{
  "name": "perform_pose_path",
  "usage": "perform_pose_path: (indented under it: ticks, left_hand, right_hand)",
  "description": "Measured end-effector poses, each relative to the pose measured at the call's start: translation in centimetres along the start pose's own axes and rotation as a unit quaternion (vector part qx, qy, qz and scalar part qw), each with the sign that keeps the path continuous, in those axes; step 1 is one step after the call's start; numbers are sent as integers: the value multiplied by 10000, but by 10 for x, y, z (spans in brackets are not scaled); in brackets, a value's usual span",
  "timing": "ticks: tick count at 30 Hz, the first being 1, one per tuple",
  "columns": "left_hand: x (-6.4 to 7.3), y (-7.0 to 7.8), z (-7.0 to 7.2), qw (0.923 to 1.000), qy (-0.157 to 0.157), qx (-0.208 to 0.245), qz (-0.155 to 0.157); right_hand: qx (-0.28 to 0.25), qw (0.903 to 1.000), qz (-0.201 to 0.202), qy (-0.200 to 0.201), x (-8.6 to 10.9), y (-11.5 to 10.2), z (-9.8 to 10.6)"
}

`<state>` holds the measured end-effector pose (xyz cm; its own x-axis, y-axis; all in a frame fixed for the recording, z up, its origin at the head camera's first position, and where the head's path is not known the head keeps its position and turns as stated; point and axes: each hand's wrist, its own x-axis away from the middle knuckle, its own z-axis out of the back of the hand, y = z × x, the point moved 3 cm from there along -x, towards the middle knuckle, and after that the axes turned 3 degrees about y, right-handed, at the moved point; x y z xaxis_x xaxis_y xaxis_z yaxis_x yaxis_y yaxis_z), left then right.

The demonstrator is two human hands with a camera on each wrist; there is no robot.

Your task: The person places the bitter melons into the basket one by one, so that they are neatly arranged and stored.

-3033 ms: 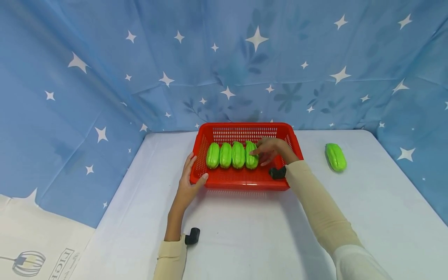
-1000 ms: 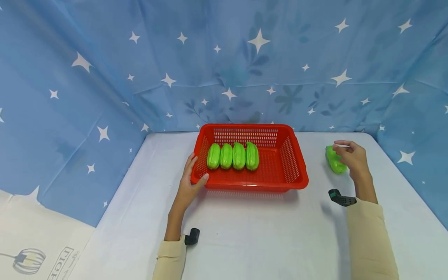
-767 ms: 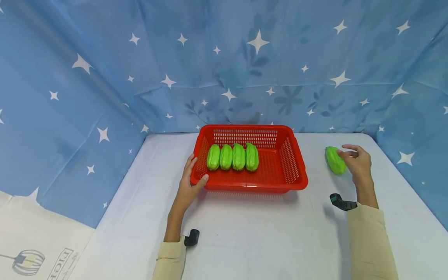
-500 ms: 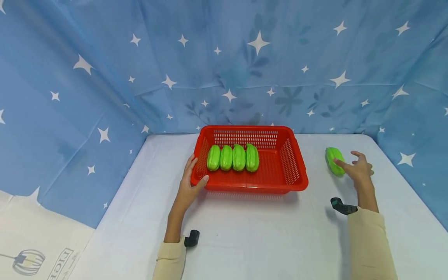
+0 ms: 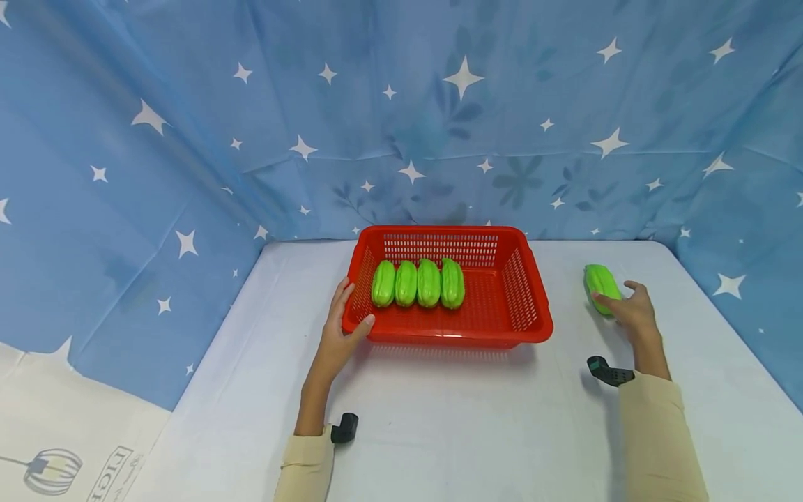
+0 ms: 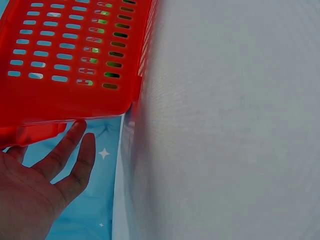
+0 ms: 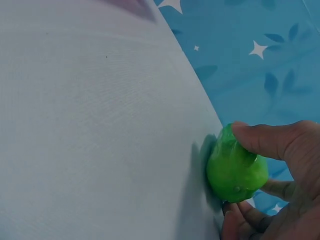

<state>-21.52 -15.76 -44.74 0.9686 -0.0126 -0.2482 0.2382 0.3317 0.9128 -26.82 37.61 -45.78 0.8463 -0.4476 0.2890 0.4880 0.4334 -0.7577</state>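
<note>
A red plastic basket (image 5: pixel 439 332) sits on the white table with a row of several glossy green ribbed vegetables (image 5: pixel 429 284) inside, toward its left side. My left hand (image 5: pixel 337 338) rests at the basket's left front corner, thumb on the front rim and fingers spread along the left rim. In the left wrist view its fingertips touch the red wall from outside. Right of the basket, another green ribbed vegetable (image 7: pixel 235 170) lies on the table. My right hand (image 5: pixel 636 314) is around it, thumb on its near side and fingers on the opposite side, partly hidden.
The white table (image 5: pixel 452 418) ends at the back against a blue star-print curtain (image 5: pixel 401 125), which also runs along both sides. The vegetable in my right hand lies near the table's back right. A black wrist camera (image 5: pixel 610 371) sits on my right wrist.
My right hand has gone from inside the basket to the vegetable on the right. There its fingers spread and then came down around it. The left hand stays on the basket.
</note>
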Motion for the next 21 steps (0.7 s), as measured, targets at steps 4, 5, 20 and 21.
perform_pose_path:
  ticks: [4, 5, 20, 21]
  left_hand:
    - [0, 0, 0, 10000, 15, -12, -10]
    - [0, 0, 0, 10000, 16, -9, -15]
    - [0, -2, 0, 10000, 31, -57, -44]
    - [0, -2, 0, 10000, 28, -57, -41]
  right_hand:
    - [16, 10000, -38, 22, 0, 0, -2]
    - [21, 10000, -42, 35, 0, 0, -3]
    - [-103, 9999, 14, 88, -1, 2, -4]
    - [-116, 9999, 6, 87, 0, 1, -4]
